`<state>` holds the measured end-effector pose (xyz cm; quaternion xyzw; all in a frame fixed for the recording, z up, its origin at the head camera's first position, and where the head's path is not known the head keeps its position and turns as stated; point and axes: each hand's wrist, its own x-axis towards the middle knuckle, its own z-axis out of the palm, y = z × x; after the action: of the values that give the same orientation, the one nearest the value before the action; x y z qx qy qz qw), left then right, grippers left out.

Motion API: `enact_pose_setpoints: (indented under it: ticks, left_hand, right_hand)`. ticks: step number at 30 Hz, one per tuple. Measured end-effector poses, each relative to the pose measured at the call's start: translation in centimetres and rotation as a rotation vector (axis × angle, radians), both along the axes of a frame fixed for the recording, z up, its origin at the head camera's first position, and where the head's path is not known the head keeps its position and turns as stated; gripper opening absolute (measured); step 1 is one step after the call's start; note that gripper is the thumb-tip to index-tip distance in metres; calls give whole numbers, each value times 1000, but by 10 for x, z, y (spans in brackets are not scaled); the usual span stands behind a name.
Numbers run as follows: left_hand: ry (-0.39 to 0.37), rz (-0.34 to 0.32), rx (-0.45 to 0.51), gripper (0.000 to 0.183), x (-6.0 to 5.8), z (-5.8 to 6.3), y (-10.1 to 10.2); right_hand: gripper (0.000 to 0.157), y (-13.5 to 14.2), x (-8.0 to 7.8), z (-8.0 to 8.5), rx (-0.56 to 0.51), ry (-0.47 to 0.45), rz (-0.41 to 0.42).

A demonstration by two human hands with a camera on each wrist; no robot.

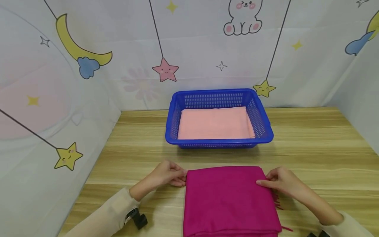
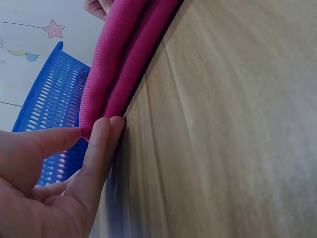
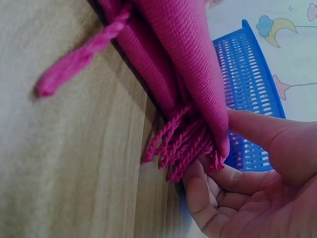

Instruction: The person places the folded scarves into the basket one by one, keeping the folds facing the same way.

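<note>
A magenta fringed scarf [image 1: 228,200] lies folded into a thick rectangle on the wooden table. At its far left corner my left hand [image 1: 168,173] pinches the edge; the left wrist view shows the thumb [image 2: 62,139] and fingertips meeting at the fold. My right hand [image 1: 281,181] pinches the far right part, with the thumb on top and the other fingers at the side. Twisted tassels [image 3: 185,148] stick out of the layers beside the right fingers. Beyond the scarf stands a blue basket [image 1: 219,141] with a folded pink cloth [image 1: 216,123] lying in it.
The wooden table [image 1: 133,138] runs back to a white curtain [image 1: 201,42] printed with stars, moons and a bear. Similar fabric hangs along both sides. Dark wrist cameras [image 1: 137,219] are strapped over the light sleeves.
</note>
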<state>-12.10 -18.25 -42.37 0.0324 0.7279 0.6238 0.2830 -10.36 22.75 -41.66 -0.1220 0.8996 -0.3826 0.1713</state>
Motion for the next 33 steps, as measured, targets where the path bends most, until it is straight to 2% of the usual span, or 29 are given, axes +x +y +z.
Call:
enact_pose_setpoints:
  ticks: [10,19,25,33]
  left_hand:
    - [-72,-57,-69,25,7,4,4]
    - [-95,-101,-83,25,12,4,6]
    - [-96,-136,-98,24,15,4,7]
    - [-123,-143,-81,21,18,3,9]
  right_hand:
    - [41,2,6,-1,-60,9,60]
    - [40,2,9,-4,-76,-28,45]
    - [41,0,14,-4,-109,-20,26]
    - [36,-1,16,0,-178,-142,-44]
